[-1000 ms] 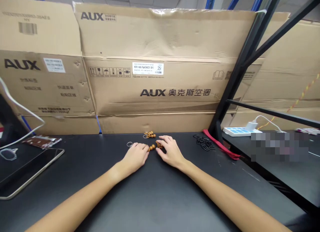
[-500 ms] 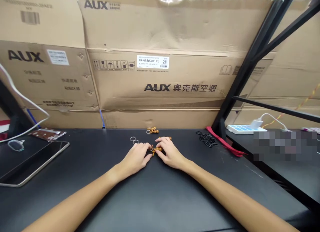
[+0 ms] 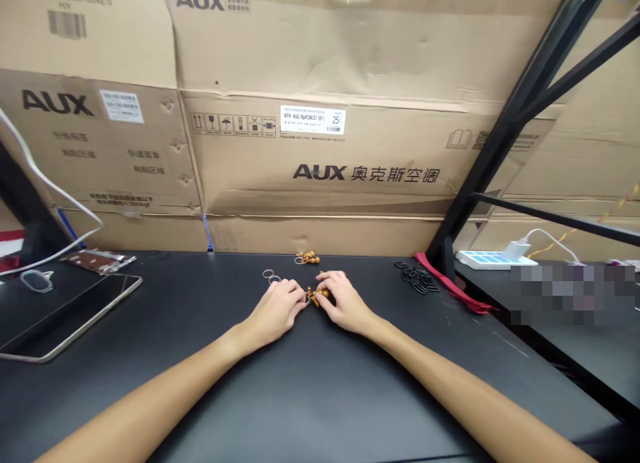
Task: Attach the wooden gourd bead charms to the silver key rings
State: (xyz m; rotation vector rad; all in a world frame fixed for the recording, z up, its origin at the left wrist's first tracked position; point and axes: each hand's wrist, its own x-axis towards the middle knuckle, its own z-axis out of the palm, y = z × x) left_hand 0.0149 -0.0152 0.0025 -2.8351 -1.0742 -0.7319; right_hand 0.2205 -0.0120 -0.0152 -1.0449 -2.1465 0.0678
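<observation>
My left hand (image 3: 276, 310) is closed in a pinch, with the edge of a metal key ring (image 3: 307, 301) showing at its fingertips. My right hand (image 3: 346, 304) grips a small yellow-brown gourd-shaped charm (image 3: 324, 293) between thumb and fingers. Small pieces of the same colour stick out from the charm toward the ring; whether the two are joined I cannot make out. Beyond my left fingers lie two loose key rings (image 3: 269, 274). A finished-looking gourd keychain cluster (image 3: 311, 257) rests farther back, near the cardboard. Another brown piece is mostly hidden behind my right fingers.
A pile of black rings (image 3: 419, 278) lies right of my hands, beside a red strap (image 3: 457, 291). At left are a tablet (image 3: 70, 320), glasses (image 3: 36, 281) and a brown packet (image 3: 100, 260). Cardboard (image 3: 320, 233) walls the back; a black metal frame (image 3: 463, 206) and power strip (image 3: 480, 259) stand right.
My left fingers have drawn closer together, and the key ring's edge now shows between the hands. The charm has shifted slightly right with my right hand. The camera view has moved a little.
</observation>
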